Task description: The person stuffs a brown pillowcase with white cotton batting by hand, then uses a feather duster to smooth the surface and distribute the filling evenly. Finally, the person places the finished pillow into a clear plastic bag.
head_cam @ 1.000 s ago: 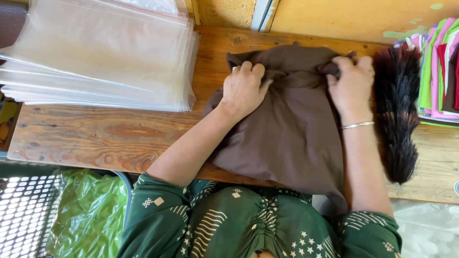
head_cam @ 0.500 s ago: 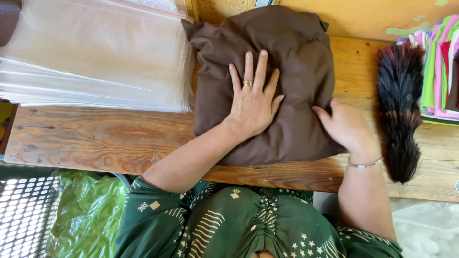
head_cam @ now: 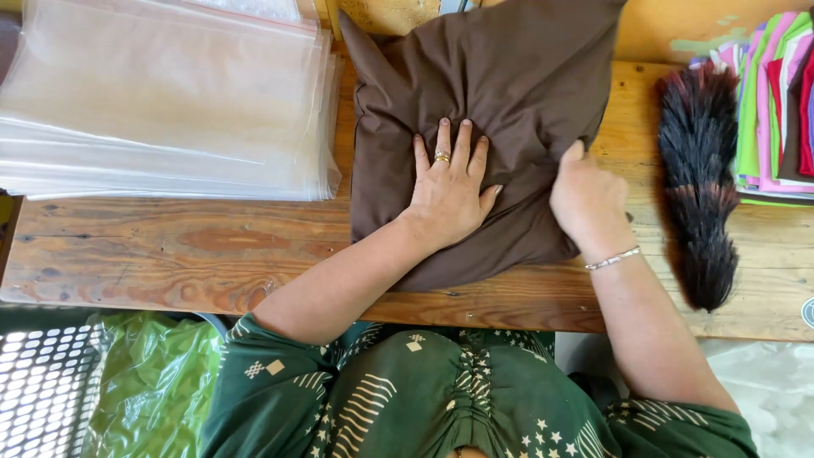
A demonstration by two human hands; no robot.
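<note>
A folded brown cloth (head_cam: 500,76) lies on the wooden table (head_cam: 170,246), reaching up past the back edge. My left hand (head_cam: 448,187), with a ring on one finger, presses flat on the cloth's middle, fingers spread. At the cloth's right edge, my right hand (head_cam: 589,199), a thin bracelet at the wrist, has its fingers curled into the fabric.
A stack of clear plastic bags (head_cam: 161,102) covers the table's left part. A dark furry tail-like piece (head_cam: 699,187) lies to the right, next to a pile of coloured cloths (head_cam: 776,102). A green plastic bag (head_cam: 144,382) and a white perforated basket (head_cam: 38,390) sit below the table edge.
The brown cloth was folded upward from hanging over the table's front edge into a compact square. My left hand came to press flat on it; my right hand moved onto its right edge.
</note>
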